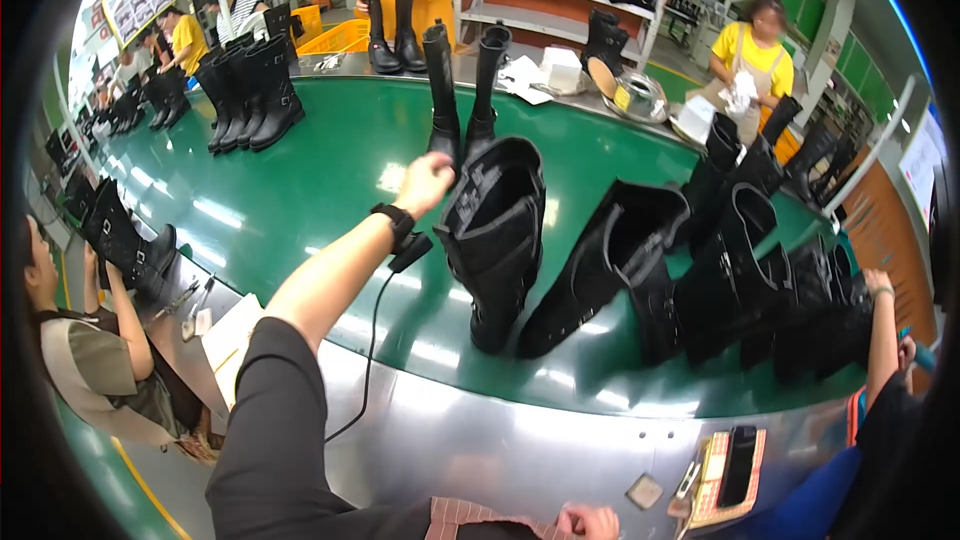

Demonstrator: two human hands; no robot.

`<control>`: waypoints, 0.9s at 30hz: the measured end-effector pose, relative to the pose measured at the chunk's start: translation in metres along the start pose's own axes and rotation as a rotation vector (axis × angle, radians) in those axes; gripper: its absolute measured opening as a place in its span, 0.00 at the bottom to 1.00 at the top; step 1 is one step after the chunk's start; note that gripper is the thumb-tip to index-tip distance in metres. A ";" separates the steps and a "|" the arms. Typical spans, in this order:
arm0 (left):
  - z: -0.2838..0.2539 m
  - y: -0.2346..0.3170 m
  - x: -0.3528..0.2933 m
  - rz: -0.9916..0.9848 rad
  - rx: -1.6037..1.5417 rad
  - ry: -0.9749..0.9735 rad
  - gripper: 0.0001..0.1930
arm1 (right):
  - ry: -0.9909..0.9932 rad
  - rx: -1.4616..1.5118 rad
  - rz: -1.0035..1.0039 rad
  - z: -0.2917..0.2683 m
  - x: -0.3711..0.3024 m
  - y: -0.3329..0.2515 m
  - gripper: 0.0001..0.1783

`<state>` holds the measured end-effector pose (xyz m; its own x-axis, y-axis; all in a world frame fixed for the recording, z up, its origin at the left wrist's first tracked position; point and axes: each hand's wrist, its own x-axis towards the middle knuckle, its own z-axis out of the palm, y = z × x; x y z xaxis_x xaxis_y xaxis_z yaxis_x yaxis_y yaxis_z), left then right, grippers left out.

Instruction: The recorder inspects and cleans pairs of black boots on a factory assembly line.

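Observation:
My left hand [427,184] reaches across the green table, its fingers curled at the toe of a tall black boot [443,90]. Whether they grip that boot is hidden. Its upright mate [485,85] stands just to the right. Closer to me, a large black boot [495,250] leans with its wide shaft opening upward. Another black boot [610,260] tilts to its right. At the lower edge my right hand [588,521] is partly cut off, fingers curled in; anything inside them is hidden. A black band with a cabled device [400,240] circles my left wrist.
More black boots [725,280] crowd the right side, and others [250,95] stand far left. A phone [738,465] lies on a patterned pad by the steel edge [450,410]. Co-workers sit left and right; others stand beyond the table [350,140]. A cable hangs below my wrist.

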<state>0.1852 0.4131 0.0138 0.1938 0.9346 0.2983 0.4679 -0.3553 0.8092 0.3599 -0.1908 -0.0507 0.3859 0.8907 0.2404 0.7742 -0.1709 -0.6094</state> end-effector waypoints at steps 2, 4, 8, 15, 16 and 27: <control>-0.029 0.040 -0.032 0.225 -0.099 0.286 0.15 | 0.028 -0.004 0.031 0.001 0.003 -0.001 0.10; -0.061 0.086 -0.075 0.308 -0.312 0.332 0.13 | 0.088 -0.027 -0.060 0.003 0.005 0.003 0.08; -0.101 0.170 -0.153 0.770 -0.059 0.113 0.25 | 0.097 -0.007 -0.116 0.007 0.004 0.012 0.08; -0.070 0.241 -0.181 0.643 0.465 -0.190 0.40 | 0.109 0.034 -0.116 0.001 0.001 0.006 0.06; -0.063 0.247 -0.181 0.704 0.471 -0.214 0.39 | 0.131 0.041 -0.132 0.000 0.001 0.005 0.06; -0.021 0.259 -0.188 0.603 0.532 -0.177 0.25 | 0.213 0.036 -0.196 0.004 -0.006 0.010 0.06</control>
<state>0.2515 0.1459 0.1779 0.6550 0.5795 0.4849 0.5771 -0.7979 0.1741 0.3632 -0.1958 -0.0607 0.3305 0.7960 0.5071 0.8277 0.0137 -0.5610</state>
